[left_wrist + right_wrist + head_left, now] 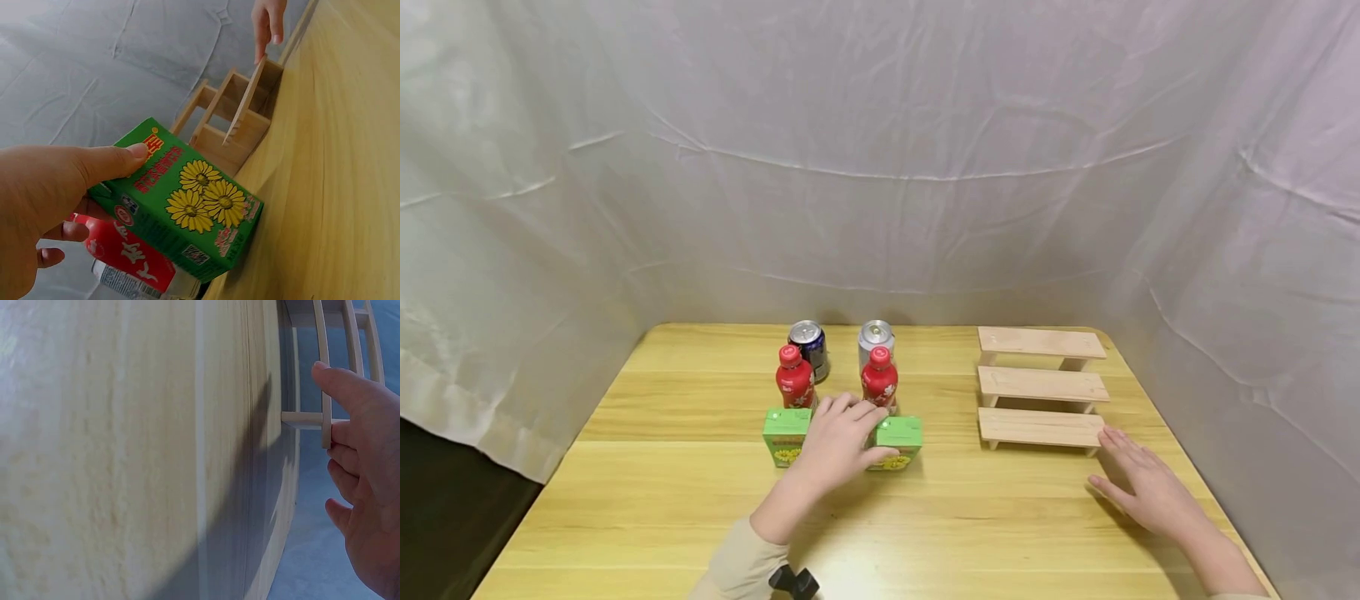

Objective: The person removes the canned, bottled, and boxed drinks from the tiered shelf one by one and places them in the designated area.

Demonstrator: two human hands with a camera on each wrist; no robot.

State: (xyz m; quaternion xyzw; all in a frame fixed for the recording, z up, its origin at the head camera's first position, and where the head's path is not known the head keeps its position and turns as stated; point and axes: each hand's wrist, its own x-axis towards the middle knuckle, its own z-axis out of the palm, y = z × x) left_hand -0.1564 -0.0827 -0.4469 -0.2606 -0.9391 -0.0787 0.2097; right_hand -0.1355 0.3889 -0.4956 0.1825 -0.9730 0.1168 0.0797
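My left hand [838, 442] pinches the right-hand green drink carton [900, 432] at its top, with the thumb on the front face. Yellow flowers are printed on this carton, seen large in the left wrist view. A matching carton [785, 433] stands to the left, partly behind the hand. Close behind the held carton is a red bottle [880, 382]. On the right, my right hand [1150, 487] has its fingers extended, fingertips at the front right corner of a three-tier wooden stand [1041, 427]. In the right wrist view, the thumb overlaps the lowest board [325, 394].
A second red bottle [794, 379] stands behind the left carton. At the back are a dark blue can [820, 354] and a silver can [876, 335]. Grey curtains [880, 208] hang around the wooden table [925, 533].
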